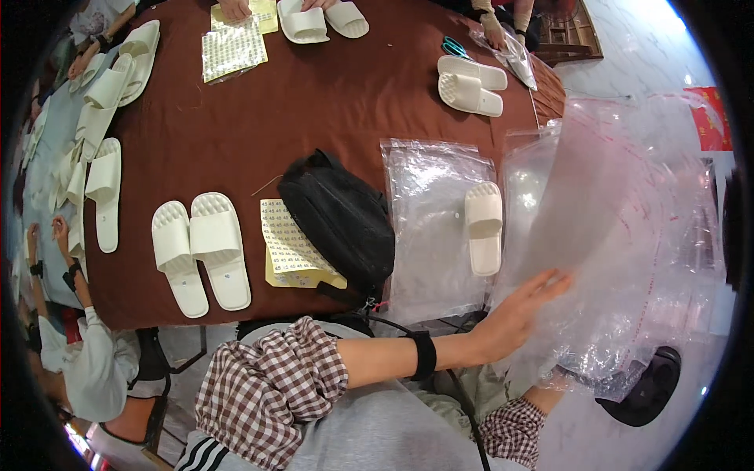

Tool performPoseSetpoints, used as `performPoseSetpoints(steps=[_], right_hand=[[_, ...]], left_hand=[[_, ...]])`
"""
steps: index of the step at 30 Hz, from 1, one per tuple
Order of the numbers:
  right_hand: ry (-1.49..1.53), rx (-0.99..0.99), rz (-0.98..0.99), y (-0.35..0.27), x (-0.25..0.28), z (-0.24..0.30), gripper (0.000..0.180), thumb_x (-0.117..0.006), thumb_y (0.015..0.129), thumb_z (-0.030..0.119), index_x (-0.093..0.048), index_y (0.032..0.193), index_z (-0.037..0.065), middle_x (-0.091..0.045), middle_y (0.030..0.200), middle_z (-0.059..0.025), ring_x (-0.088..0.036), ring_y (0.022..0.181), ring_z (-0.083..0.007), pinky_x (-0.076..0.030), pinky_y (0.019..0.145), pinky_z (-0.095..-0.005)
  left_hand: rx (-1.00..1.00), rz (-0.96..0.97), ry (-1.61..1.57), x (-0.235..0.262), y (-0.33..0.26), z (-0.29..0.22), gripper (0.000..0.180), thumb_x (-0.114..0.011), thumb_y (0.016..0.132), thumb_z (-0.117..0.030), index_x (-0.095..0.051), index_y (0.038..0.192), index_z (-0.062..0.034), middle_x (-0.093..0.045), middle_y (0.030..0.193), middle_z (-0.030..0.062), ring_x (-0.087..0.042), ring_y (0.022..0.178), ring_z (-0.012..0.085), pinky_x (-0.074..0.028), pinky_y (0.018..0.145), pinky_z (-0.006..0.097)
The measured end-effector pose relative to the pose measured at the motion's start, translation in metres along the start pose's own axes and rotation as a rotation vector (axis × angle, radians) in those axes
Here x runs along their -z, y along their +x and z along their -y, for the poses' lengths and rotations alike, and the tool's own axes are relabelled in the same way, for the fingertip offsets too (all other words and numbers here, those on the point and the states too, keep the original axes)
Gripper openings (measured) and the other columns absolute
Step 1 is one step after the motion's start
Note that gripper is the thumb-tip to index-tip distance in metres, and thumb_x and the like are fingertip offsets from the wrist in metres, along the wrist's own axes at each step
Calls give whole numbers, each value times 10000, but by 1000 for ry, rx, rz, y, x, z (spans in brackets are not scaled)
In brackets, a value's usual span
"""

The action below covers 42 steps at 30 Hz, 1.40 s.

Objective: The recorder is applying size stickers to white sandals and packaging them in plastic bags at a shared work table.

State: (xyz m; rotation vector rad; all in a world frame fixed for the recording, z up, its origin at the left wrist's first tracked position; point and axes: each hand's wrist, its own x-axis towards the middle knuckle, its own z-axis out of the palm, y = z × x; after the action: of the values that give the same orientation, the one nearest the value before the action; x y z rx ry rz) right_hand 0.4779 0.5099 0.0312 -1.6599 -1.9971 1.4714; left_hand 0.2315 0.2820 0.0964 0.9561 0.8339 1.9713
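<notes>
Left grip loosely spread, clear plastic bag just beside it, to the right

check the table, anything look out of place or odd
A black bag lies partly over the sticker sheets, hiding some, and one white slipper appears alone on clear plastic, unlike the pair beside the stickers. Nothing looks spilled or damaged.
</notes>
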Motion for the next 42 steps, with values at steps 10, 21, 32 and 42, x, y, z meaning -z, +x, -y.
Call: performPoseSetpoints(steps=[10, 21, 32, 42], right_hand=[[-24, -3, 0, 11, -18, -12, 332, -532, 1003, 221, -613, 1222, -14, -634, 1210, -61, -577, 1099, -189, -455, 943, -324], [-12, 5, 48, 57, -50, -47, 322, -550, 995, 225, -624, 1201, -11, -640, 1189, -56, -581, 1080, -190, -461, 925, -326], [-10, 52, 69, 85, -71, -58, 313, -569, 987, 230, -635, 1179, -8, -646, 1168, -50, -584, 1060, -192, -466, 907, -328], [-145, 224, 85, 111, -77, -55, 305, -585, 979, 233, -645, 1159, -6, -651, 1150, -45, -588, 1042, -193, -471, 890, -330]], left_hand=[[-71, -4, -30, 14, -23, -44, 897, -437, 730, 218, -335, 1538, -157, -264, 1576, 197, -274, 1459, 366, -253, 1185, 387], [162, -108, 113, 30, -34, -74, 840, -430, 761, 177, -322, 1542, -112, -256, 1578, 200, -286, 1459, 350, -271, 1172, 393], [249, -191, 440, 51, -44, -16, 498, -511, 931, -53, -441, 1420, 12, -410, 1481, 247, -385, 1386, 373, -291, 1156, 409], [608, -648, 189, 125, -87, 114, 496, -490, 852, -18, -478, 1345, 32, -562, 1260, 229, -542, 1177, 352, -389, 1046, 379]])
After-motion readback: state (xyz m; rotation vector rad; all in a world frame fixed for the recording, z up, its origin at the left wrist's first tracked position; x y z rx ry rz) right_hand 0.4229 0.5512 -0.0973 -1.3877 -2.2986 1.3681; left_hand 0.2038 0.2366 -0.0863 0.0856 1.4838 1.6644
